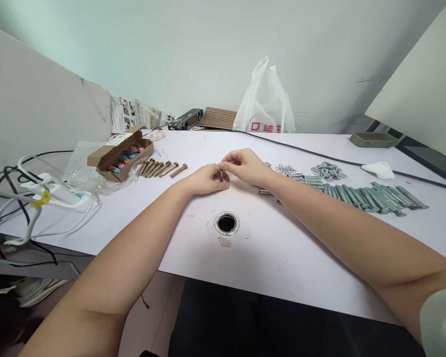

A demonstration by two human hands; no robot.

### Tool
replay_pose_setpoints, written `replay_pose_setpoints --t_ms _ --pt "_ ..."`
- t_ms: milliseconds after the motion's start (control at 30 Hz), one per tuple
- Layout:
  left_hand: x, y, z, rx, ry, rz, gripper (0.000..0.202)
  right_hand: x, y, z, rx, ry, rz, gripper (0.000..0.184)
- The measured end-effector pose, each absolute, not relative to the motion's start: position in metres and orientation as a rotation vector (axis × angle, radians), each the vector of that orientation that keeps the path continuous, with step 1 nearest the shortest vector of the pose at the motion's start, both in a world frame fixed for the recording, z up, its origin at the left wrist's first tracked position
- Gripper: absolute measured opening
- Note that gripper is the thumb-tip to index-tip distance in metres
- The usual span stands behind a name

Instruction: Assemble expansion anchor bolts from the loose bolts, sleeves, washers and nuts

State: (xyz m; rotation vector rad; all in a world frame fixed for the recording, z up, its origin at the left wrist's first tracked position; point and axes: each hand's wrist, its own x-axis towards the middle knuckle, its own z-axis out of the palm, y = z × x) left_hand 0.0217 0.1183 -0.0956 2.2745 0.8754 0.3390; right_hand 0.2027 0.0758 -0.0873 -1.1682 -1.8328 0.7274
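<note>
Above the middle of the white table, my left hand (207, 180) is closed round a small metal bolt (220, 174), held roughly upright. My right hand (245, 166) pinches at the bolt's upper end with thumb and forefinger; whatever is between those fingertips is too small to make out. Left of my hands lies a row of bronze-coloured bolts (159, 168). To the right, partly behind my right forearm, are several grey-green bolts (371, 197), thin silver metal tubes (308, 180), a heap of silver nuts or washers (327, 171) and a smaller heap of rings (285, 169).
A round cable hole (227, 223) lies near the front edge. A cardboard box of coloured pieces (123, 157) and a power strip (59, 192) with cables stand left. Behind are a white plastic bag (265, 109), a black cable (301, 148) and a green tray (373, 140).
</note>
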Motion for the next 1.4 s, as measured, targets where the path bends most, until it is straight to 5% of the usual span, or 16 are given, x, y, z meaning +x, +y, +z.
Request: replay_pose_setpoints --t_ms 833,1100,1267,1400 --pt "0.027 0.130 -0.109 2.354 0.793 0.321 0.030 0.193 0.074 -0.077 -1.308 -1.988 0.441 0.020" --pt "0.027 0.123 -0.101 2.405 0.834 0.270 0.026 0.197 0.077 -0.082 -1.298 -2.082 0.206 0.030" --pt "0.026 0.121 -0.098 2.333 0.962 0.222 0.030 0.200 0.075 -0.088 -1.195 -2.067 0.321 0.055" --pt "0.026 0.123 -0.100 2.332 0.894 0.266 0.027 0.205 0.073 -0.091 -1.140 -2.084 0.242 0.026"
